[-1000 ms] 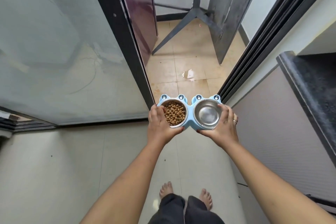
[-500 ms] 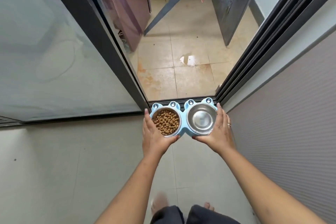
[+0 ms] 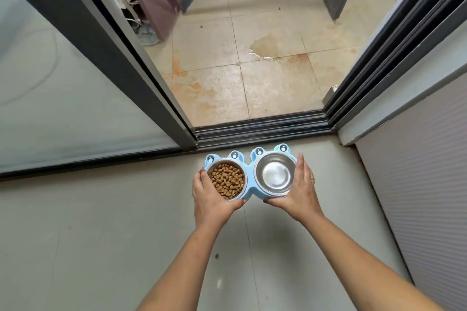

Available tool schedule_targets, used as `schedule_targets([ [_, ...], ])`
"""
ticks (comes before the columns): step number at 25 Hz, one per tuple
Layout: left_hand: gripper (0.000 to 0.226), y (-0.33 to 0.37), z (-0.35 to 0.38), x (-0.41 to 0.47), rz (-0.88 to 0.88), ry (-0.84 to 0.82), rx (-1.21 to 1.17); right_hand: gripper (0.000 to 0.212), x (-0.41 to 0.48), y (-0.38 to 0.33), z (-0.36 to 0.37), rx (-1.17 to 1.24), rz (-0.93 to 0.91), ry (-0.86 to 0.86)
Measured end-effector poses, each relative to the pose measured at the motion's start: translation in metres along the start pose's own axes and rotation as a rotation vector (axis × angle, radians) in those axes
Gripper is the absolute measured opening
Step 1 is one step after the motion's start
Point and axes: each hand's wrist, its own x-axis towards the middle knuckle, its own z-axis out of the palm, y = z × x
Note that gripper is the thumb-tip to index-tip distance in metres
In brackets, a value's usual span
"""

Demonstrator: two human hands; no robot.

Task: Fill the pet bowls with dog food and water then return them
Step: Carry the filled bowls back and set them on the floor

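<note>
A light blue frog-shaped double feeder (image 3: 249, 185) is low over the grey floor, just short of the sliding door track. Its left steel bowl (image 3: 227, 179) is full of brown kibble. Its right steel bowl (image 3: 275, 175) looks shiny; I cannot tell whether water is in it. My left hand (image 3: 211, 201) grips the feeder's left end, thumb along the near rim. My right hand (image 3: 299, 188) grips the right end, fingers up along the side. I cannot tell if the feeder touches the floor.
The dark door track (image 3: 260, 129) crosses just beyond the feeder. A glass door panel (image 3: 63, 88) stands to the left, a grey wall (image 3: 417, 184) to the right. Past the track lies a stained tile floor (image 3: 227, 83) with a wet patch (image 3: 270, 48).
I have bent lower and moved forward. The feeder has come down toward the floor in front of the door track, still held in both hands.
</note>
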Motion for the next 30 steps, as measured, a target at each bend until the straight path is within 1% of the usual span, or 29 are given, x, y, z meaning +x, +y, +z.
schedule_targets([
  [3, 0.13, -0.021, 0.033, 0.027, 0.035, -0.004, 0.01, 0.15, 0.017, 0.026, 0.039, 0.016, 0.015, -0.008],
  [6, 0.127, -0.039, 0.06, 0.049, 0.049, -0.043, -0.014, 0.148, 0.036, 0.045, 0.064, -0.001, 0.032, -0.012],
  [12, 0.121, -0.058, 0.085, 0.073, 0.063, -0.118, -0.141, 0.142, 0.069, 0.066, 0.075, -0.027, -0.022, -0.03],
  [15, 0.112, -0.06, 0.083, 0.082, 0.054, -0.126, -0.181, 0.144, 0.077, 0.07, 0.076, -0.058, -0.034, -0.044],
  [18, 0.106, -0.06, 0.081, 0.087, 0.068, -0.151, -0.163, 0.147, 0.082, 0.077, 0.077, -0.101, 0.017, -0.089],
  [21, 0.103, -0.055, 0.078, 0.091, 0.076, -0.152, -0.136, 0.147, 0.086, 0.071, 0.079, -0.159, 0.046, -0.096],
  [24, 0.1, -0.051, 0.083, 0.083, 0.015, -0.13, -0.088, 0.149, 0.086, 0.066, 0.075, -0.181, 0.085, -0.164],
  [26, 0.104, -0.046, 0.084, 0.071, -0.076, -0.131, -0.052, 0.152, 0.084, 0.063, 0.066, -0.192, 0.103, -0.213],
  [28, 0.113, -0.043, 0.082, 0.053, -0.145, -0.183, 0.029, 0.155, 0.079, 0.063, 0.052, -0.203, 0.121, -0.227],
  [30, 0.114, -0.039, 0.074, 0.033, -0.131, -0.229, 0.096, 0.153, 0.069, 0.06, 0.034, -0.209, 0.148, -0.23],
])
